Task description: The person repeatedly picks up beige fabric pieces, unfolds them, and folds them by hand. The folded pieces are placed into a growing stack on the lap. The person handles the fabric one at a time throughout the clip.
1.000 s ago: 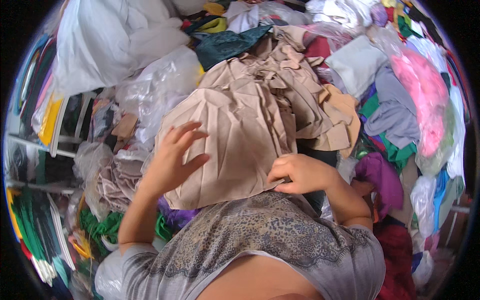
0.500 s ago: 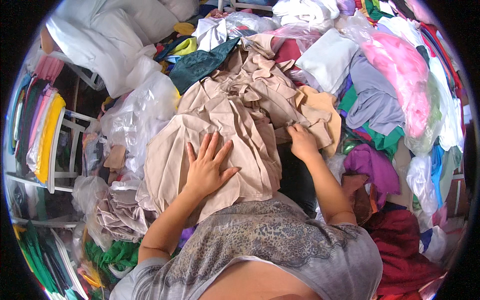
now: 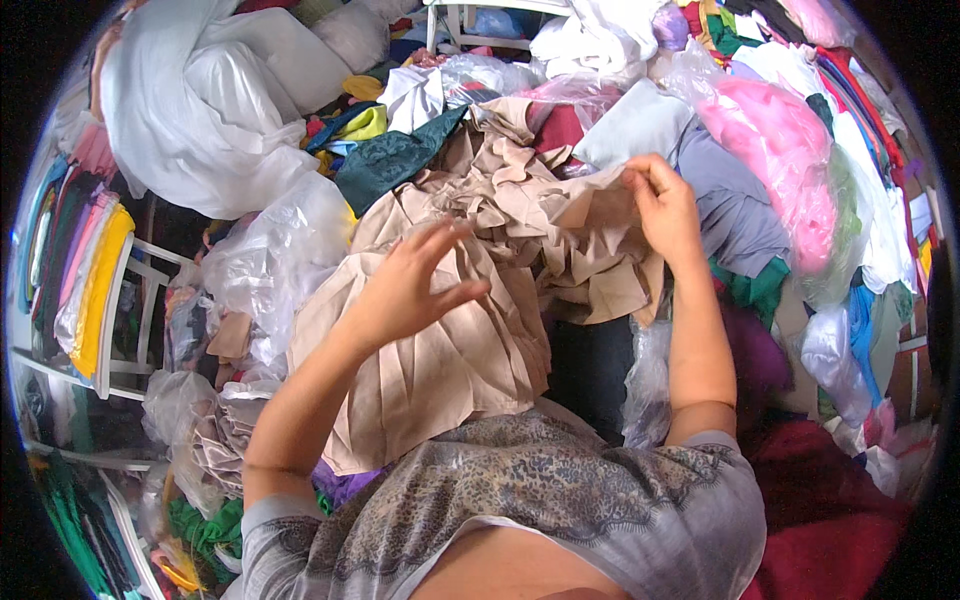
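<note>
A large heap of beige fabric point(image 3: 430, 350) lies over my lap and in front of me, pleated on the left and crumpled farther off. My right hand point(image 3: 662, 205) pinches an edge of this beige fabric and holds it raised at the right of the heap. Above the pleated part hovers my left hand point(image 3: 415, 280), fingers spread and a little blurred, with nothing in it. Dark green fabric point(image 3: 395, 160) lies just beyond the heap on the left. A folded pale grey cloth point(image 3: 635, 125) and a grey-blue cloth point(image 3: 730, 195) lie close to my right hand.
Clear plastic bags point(image 3: 270, 250) and a white rack point(image 3: 125, 310) with folded cloths stand at the left. A pink bundle in plastic point(image 3: 775, 135) lies at the right. Dark red fabric point(image 3: 830, 510) spreads beside me at the lower right. A white sheet-like bundle point(image 3: 190, 120) fills the far left.
My left hand has lifted off the pleated fabric. My right hand has moved up and away from me, raising the beige edge with it.
</note>
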Motion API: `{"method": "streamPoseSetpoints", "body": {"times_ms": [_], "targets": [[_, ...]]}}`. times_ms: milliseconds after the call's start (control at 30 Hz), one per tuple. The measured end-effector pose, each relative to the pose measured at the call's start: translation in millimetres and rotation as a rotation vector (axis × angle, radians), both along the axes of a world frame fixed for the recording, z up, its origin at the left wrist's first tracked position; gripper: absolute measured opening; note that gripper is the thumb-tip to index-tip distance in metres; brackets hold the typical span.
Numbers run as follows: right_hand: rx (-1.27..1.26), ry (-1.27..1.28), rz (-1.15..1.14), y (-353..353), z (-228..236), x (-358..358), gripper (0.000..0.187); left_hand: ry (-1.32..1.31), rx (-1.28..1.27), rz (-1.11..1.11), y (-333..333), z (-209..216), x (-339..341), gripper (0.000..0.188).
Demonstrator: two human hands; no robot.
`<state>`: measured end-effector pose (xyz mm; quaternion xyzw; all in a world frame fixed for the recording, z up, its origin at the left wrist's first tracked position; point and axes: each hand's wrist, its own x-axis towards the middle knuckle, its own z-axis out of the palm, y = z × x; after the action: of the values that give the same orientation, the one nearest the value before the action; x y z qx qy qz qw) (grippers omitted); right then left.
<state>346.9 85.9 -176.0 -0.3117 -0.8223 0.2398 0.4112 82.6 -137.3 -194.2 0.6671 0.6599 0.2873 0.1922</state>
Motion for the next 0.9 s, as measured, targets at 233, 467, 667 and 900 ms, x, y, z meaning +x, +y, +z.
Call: {"method": "streamPoseSetpoints", "body": {"times_ms": [233, 467, 667, 900], "targets": [[0.404, 0.011, 0.070, -20, 106, -40, 0.011, -0.191, 0.469, -0.143, 100, 98, 57, 0.070], [0.553, -0.119, -0.067, -16, 145, -45, 0.019, -0.607, 0.270, -0.056, 107, 165, 48, 0.057], [0.471, -0.211, -0.112, -12, 156, -44, 0.027, 0.015, 0.451, 0.102, 119, 154, 30, 0.048], [0.479, -0.526, -0.227, 26, 158, -17, 0.017, -0.302, 0.602, 0.038, 139, 186, -40, 0.029]]}}
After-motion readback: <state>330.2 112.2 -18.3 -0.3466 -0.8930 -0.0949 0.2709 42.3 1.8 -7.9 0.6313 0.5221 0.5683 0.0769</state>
